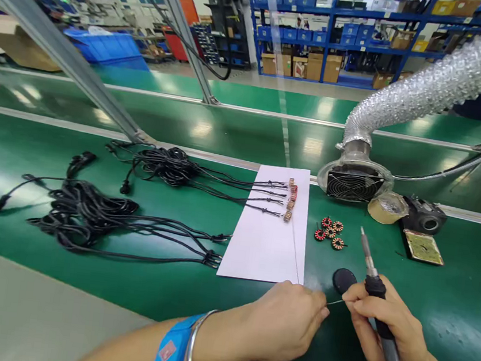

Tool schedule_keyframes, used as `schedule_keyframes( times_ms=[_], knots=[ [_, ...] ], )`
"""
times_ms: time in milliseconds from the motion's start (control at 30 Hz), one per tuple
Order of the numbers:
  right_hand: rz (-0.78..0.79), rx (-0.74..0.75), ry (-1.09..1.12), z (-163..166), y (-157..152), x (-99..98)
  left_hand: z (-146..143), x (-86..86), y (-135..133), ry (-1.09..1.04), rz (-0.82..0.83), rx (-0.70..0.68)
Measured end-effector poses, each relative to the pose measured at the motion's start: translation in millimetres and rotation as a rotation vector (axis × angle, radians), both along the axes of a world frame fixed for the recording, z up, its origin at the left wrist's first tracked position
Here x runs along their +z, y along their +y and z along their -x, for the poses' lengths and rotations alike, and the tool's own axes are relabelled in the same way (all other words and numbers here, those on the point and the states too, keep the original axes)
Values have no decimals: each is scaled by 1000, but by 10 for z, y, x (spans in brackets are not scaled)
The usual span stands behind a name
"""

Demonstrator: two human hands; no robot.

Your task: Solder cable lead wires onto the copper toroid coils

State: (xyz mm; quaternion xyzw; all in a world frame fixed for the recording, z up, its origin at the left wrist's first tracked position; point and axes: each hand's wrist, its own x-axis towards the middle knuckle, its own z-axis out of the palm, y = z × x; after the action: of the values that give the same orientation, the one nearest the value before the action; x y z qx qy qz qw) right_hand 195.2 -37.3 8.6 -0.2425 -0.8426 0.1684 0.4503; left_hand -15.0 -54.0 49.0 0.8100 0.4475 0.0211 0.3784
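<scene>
My left hand (285, 322) is closed on a thin solder wire (334, 302), just below the lower right corner of a white sheet (258, 252). The wire runs up over the sheet and also spans across to my right hand (396, 334). That hand grips a soldering iron (376, 286), tip pointing up and away, while its fingertips pinch the wire's end. A round black disc (344, 281) lies beside my right fingers. On the sheet, several small copper-wound ring coils (290, 203) stand in a column by the stripped ends of black cables (225, 194).
Loose ring coils (330, 232) lie right of the sheet. Behind them stand a fume fan (353, 186) with a foil duct (439, 75), a tape roll (387, 207), and an iron stand (425, 216) with a sponge tray (424, 248). Bundled black cables (85, 209) cover the left side.
</scene>
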Motion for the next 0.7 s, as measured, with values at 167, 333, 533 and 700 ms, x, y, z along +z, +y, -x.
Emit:
schedule_keyframes(
  times_ms=[167,333,533,700],
  knots=[
    [149,-414,17,-139,332,-271,-158,-51,179,-87,195,-100],
    [397,-455,-150,-61,643,-497,-336,-155,165,-257,341,-269],
    [411,-429,-201,108,738,-459,-255,-291,203,-274,312,186],
    [354,-453,-147,7,451,-382,-239,-421,178,-157,-24,202]
  ],
)
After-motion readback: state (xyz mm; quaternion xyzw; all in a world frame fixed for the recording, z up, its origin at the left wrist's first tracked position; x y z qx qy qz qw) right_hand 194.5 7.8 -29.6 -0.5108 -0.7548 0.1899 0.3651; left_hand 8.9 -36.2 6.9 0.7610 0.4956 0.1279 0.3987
